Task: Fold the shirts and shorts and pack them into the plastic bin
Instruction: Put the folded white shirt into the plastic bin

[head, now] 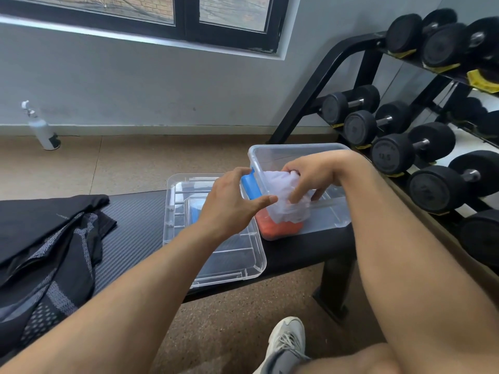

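Packing step: right hand (307, 176) pinches white garment (280, 201) into bin (297, 149), atop orange garment (280, 229); left hand (235, 201) spread, steadying rim. Next: press flat, fetch black clothes (48, 238).

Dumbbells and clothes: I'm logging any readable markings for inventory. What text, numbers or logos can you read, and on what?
None can be read.
Dumbbell end face: embossed marks, too blurred to read.
Black garment: a small pale mark, too small to read.
Plastic bin, lid, bottle: no text visible.
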`<state>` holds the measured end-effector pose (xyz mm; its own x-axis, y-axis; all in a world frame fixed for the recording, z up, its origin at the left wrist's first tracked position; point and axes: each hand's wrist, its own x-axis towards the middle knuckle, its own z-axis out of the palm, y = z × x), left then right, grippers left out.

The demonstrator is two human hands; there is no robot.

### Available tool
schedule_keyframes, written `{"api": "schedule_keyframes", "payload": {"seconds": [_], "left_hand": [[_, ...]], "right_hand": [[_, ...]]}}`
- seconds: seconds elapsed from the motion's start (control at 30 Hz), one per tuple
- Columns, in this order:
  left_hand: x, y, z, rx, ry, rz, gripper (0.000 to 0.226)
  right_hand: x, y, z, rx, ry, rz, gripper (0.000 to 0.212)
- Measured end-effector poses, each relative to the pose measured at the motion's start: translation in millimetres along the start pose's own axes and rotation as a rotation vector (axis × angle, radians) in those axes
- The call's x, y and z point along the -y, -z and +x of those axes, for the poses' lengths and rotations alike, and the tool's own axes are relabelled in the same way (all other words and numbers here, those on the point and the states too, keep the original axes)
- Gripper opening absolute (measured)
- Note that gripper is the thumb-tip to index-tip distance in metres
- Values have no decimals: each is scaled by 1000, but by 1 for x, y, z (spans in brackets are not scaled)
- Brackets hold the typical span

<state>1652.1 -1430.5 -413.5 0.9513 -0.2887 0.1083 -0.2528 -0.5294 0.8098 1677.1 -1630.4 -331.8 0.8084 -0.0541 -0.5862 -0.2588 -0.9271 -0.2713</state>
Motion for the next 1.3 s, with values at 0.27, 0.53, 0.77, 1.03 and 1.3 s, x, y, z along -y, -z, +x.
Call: {"api": "schedule_keyframes", "payload": {"seconds": [0.27, 0.53, 0.77, 1.03, 1.3], "left_hand": [[-5, 2, -1, -1, 10, -17, 79], [-6, 2, -2, -6, 1, -14, 78], [-5, 0, -2, -3, 1, -7, 78], [-3, -1, 0, -3, 1, -12, 76], [1, -3, 2, -23, -20, -10, 75]], "right_hand": [[2, -10, 9, -123, -56, 109, 46], [0, -11, 11, -210, -67, 62, 45], [-14, -19, 14, -11, -137, 153, 67], [-10, -7, 12, -82, -99, 122, 48], [6, -30, 30, -179, -104, -343, 62]]}}
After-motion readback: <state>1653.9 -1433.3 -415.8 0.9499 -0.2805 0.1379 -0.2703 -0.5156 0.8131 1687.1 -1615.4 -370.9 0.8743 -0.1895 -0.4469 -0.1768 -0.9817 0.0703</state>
